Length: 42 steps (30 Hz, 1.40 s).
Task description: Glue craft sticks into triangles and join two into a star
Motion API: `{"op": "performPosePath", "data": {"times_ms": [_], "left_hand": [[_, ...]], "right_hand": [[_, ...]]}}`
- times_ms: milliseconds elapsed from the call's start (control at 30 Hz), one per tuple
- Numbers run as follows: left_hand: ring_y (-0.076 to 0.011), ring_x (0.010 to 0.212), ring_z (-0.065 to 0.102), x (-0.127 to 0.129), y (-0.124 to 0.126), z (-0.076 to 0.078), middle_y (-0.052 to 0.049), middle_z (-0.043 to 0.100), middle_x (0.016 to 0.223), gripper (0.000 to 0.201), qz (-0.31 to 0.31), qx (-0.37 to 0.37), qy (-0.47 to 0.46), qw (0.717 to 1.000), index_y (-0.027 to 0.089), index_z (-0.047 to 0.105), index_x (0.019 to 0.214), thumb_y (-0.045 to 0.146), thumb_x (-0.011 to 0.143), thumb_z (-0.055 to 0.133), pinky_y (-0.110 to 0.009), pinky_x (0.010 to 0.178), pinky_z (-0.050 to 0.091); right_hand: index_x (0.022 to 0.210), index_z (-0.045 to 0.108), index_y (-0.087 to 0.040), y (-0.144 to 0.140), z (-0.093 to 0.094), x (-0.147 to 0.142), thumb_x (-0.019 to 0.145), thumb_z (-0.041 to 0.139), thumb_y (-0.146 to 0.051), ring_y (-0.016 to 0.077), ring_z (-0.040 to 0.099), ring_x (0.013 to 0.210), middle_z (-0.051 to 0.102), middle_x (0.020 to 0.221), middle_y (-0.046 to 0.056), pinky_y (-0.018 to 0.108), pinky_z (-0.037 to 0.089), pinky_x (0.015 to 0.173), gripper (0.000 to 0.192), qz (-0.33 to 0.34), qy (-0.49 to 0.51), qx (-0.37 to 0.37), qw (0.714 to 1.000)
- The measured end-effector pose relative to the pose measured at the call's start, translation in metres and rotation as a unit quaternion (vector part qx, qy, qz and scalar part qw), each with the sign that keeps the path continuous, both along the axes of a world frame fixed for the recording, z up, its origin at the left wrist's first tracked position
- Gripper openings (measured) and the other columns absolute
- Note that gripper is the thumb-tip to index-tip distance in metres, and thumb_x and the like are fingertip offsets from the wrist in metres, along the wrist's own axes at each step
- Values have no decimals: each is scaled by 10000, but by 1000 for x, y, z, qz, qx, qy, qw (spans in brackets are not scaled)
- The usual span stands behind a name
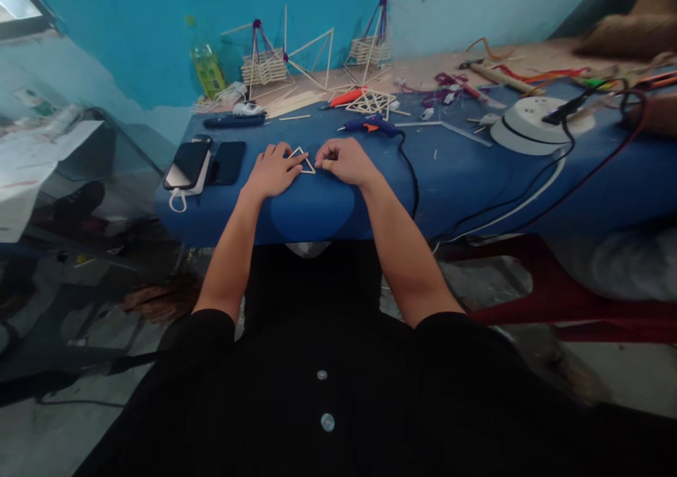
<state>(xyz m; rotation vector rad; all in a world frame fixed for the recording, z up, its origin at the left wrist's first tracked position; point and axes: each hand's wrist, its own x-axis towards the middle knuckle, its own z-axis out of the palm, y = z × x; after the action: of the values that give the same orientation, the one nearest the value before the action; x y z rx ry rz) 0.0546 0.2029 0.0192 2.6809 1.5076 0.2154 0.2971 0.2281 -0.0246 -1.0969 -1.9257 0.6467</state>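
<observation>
A small triangle of pale wooden sticks point(307, 171) lies flat on the blue tabletop, between my hands. My left hand point(272, 171) rests palm down at its left side, with fingers stretched out and the index finger and thumb reaching onto the sticks. They cover part of the triangle. Just right of it, my right hand point(346, 161) has its thumb and fingertips pinched together; what they hold, if anything, is too small to make out. Beyond the right hand lies a blue hot glue gun point(373, 124) with an orange trigger, its nozzle pointing left.
Stick structures with purple ties point(264, 68) stand along the wall beside a green-labelled bottle point(208, 71). Two phones point(228, 163) lie at left. An orange cutter point(348, 97) and loose sticks lie behind. A white round power hub point(529, 128) trails cables over the right edge.
</observation>
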Motion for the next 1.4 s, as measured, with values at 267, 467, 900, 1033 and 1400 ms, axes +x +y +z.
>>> {"op": "performPosePath", "data": {"times_ms": [267, 467, 900, 1033, 1400], "left_hand": [[-413, 1480, 473, 0, 3, -4, -135, 545, 1580, 541, -1, 6, -7, 1000, 364, 590, 1677, 434, 1170, 416, -599, 1226, 427], [-411, 1477, 468, 0, 3, -3, -139, 542, 1575, 541, 0, 5, -4, 1000, 351, 592, 1676, 431, 1172, 412, -598, 1226, 424], [-409, 1466, 469, -1, 5, -6, -131, 545, 1583, 545, -2, 6, -10, 1000, 357, 599, 1670, 460, 1172, 401, -596, 1228, 424], [-405, 1464, 483, -1, 4, -6, -134, 554, 1570, 543, -3, 12, -8, 1000, 355, 602, 1669, 449, 1170, 409, -592, 1219, 438], [-404, 1466, 485, -1, 4, -5, -138, 554, 1568, 543, -1, 12, -3, 1000, 349, 603, 1667, 443, 1169, 410, -592, 1220, 441]], "right_hand": [[899, 812, -202, 3, -2, 0, 826, 664, -176, 187, 627, 865, 782, 1023, 62, 378, 516, 853, 167, 0, 6, 9, 1000], [854, 812, -201, -2, 0, -1, 794, 772, -253, 185, 633, 838, 782, 1001, 69, 383, 512, 805, 89, 10, 24, 7, 1000], [898, 851, -237, -6, 5, 0, 883, 677, -244, 230, 732, 1034, 817, 1113, 64, 452, 592, 1031, 175, 51, -17, 35, 998], [932, 884, -256, -6, 4, 0, 871, 678, -245, 241, 747, 1046, 821, 1133, 59, 450, 599, 1014, 215, 64, -18, 49, 997], [1050, 899, -261, -6, 5, 3, 880, 577, -119, 226, 724, 1145, 797, 1262, 54, 423, 572, 1060, 390, 79, -63, 53, 993]]}}
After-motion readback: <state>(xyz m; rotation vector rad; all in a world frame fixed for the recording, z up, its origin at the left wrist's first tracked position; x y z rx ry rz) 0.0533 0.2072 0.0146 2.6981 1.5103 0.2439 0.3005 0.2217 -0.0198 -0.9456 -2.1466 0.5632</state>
